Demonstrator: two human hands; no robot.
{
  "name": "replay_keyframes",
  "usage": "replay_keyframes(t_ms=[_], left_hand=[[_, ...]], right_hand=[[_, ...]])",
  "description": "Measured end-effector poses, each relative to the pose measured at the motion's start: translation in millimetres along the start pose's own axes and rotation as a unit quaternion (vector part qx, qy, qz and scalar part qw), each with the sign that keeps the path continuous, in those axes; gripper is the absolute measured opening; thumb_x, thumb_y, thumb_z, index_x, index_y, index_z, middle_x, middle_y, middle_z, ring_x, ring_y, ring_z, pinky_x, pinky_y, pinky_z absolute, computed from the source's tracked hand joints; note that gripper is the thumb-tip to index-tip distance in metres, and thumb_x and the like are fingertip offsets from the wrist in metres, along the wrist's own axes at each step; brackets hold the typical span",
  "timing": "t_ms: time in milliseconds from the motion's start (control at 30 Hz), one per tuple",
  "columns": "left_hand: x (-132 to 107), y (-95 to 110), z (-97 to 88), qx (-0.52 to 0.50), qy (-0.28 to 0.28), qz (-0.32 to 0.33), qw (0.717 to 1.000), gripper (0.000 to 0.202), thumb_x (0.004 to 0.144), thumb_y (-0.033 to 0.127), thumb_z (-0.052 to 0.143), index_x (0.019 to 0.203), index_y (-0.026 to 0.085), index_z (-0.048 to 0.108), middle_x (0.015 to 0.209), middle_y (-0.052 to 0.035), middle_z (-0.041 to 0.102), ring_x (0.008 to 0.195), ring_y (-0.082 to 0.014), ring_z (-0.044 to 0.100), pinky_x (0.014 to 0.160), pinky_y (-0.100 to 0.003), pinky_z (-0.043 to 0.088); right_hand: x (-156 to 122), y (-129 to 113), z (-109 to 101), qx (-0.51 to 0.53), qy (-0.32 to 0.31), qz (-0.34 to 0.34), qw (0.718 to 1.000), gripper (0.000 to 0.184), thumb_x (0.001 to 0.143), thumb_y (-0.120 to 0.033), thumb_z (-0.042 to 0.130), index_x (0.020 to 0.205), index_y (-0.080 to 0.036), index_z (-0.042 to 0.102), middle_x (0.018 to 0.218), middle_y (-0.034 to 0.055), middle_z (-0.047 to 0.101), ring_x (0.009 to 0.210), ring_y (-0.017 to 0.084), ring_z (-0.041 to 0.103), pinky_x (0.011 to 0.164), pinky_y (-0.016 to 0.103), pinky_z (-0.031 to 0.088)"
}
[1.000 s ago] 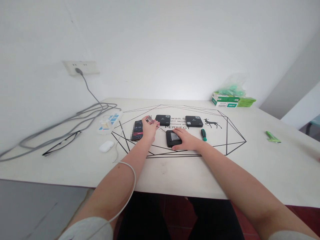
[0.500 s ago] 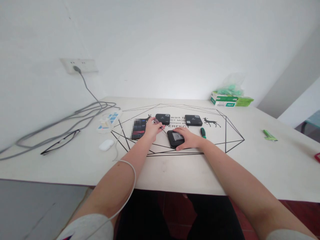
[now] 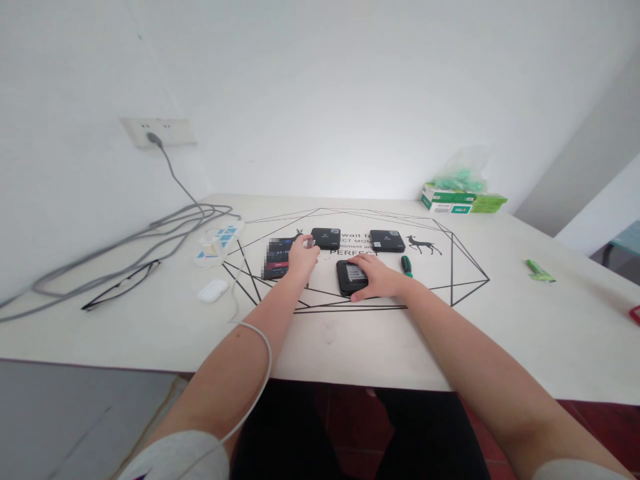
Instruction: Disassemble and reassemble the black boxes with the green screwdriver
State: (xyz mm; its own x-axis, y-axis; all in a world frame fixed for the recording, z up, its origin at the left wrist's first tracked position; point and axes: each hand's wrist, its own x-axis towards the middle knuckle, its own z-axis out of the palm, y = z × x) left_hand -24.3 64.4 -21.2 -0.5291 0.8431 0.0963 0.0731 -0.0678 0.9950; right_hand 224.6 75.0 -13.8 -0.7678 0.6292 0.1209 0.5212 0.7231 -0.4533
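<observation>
My left hand (image 3: 303, 259) is closed around a thin screwdriver (image 3: 311, 244). Most of its handle is hidden by the fingers, and the shaft points down toward the table. My right hand (image 3: 375, 277) grips a small flat black box (image 3: 345, 279) from its right side, fingers over the top and thumb at the near edge. A pale label shows on the box's upper face. Two similar black boxes lie farther back, one on the left (image 3: 325, 238) and one on the right (image 3: 387, 241). Right of my right hand lies a green-and-black handle (image 3: 407, 267).
A phone (image 3: 277, 259) lies left of my left hand. Farther left are a white case (image 3: 213, 290), a power strip (image 3: 219, 245), glasses (image 3: 121, 285) and a grey cable (image 3: 173, 227). Green boxes (image 3: 449, 197) stand at the back right, a green packet (image 3: 539, 271) nearer. A white cable crosses my left forearm.
My left hand has drawn the screwdriver away from the black box, and its shaft has swung from pointing right to pointing down. My right hand stays on the box.
</observation>
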Motion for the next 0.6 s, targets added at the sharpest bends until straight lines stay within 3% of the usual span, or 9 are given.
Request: replay_keyframes(t_ms=[100, 200, 300, 433, 533, 600], left_hand=[[-4, 0, -6.2, 0.124, 0.0, 0.107, 0.986, 0.037, 0.07, 0.008, 0.076, 0.103, 0.025, 0.072, 0.096, -0.0083, 0.074, 0.105, -0.0335, 0.071, 0.098, -0.046, 0.054], [-9, -3, -4.9, 0.225, 0.0, 0.167, 0.96, 0.033, 0.073, 0.009, 0.073, 0.101, 0.026, 0.072, 0.096, -0.0119, 0.074, 0.114, -0.0393, 0.065, 0.106, -0.054, 0.045], [-12, -9, -1.3, 0.301, 0.019, 0.181, 0.936, 0.024, 0.076, 0.01, 0.07, 0.095, 0.024, 0.071, 0.093, -0.0154, 0.071, 0.119, -0.0432, 0.06, 0.107, -0.062, 0.04], [-10, -12, 0.0, 0.317, 0.036, 0.176, 0.931, 0.014, 0.077, 0.011, 0.07, 0.085, 0.022, 0.068, 0.095, -0.0185, 0.067, 0.127, -0.0467, 0.053, 0.107, -0.068, 0.035], [-10, -8, -1.1, 0.332, 0.042, 0.187, 0.924, 0.019, 0.076, 0.01, 0.069, 0.091, 0.022, 0.069, 0.105, -0.02, 0.068, 0.131, -0.0475, 0.048, 0.109, -0.07, 0.033], [-12, -2, -2.3, 0.344, 0.014, 0.215, 0.914, 0.028, 0.075, 0.01, 0.068, 0.101, 0.021, 0.071, 0.115, -0.0204, 0.068, 0.132, -0.0471, 0.048, 0.111, -0.069, 0.033]], right_hand=[[-1, -4, 0, -0.026, 0.009, 0.026, 0.999, 0.112, 0.062, -0.076, 0.083, 0.152, -0.021, 0.048, 0.153, 0.0196, 0.048, 0.144, 0.043, 0.042, 0.121, 0.063, 0.031], [1, -8, 1, -0.054, 0.025, 0.028, 0.998, 0.106, 0.068, -0.077, 0.079, 0.151, -0.018, 0.05, 0.159, 0.0215, 0.044, 0.15, 0.044, 0.035, 0.125, 0.064, 0.024], [6, -14, 3, -0.058, 0.03, -0.005, 0.998, 0.101, 0.073, -0.071, 0.077, 0.153, -0.015, 0.048, 0.164, 0.0217, 0.039, 0.153, 0.043, 0.033, 0.126, 0.062, 0.021], [12, -21, 4, -0.039, 0.028, -0.039, 0.998, 0.089, 0.077, -0.057, 0.077, 0.151, -0.017, 0.05, 0.153, 0.0185, 0.055, 0.142, 0.038, 0.05, 0.122, 0.056, 0.032], [13, -24, 4, -0.033, 0.042, -0.035, 0.998, 0.081, 0.074, -0.051, 0.079, 0.144, -0.019, 0.055, 0.144, 0.017, 0.06, 0.134, 0.037, 0.055, 0.116, 0.055, 0.039], [13, -23, 3, -0.032, 0.049, -0.03, 0.998, 0.076, 0.071, -0.048, 0.08, 0.138, -0.019, 0.058, 0.138, 0.0157, 0.063, 0.13, 0.036, 0.056, 0.114, 0.053, 0.041]])
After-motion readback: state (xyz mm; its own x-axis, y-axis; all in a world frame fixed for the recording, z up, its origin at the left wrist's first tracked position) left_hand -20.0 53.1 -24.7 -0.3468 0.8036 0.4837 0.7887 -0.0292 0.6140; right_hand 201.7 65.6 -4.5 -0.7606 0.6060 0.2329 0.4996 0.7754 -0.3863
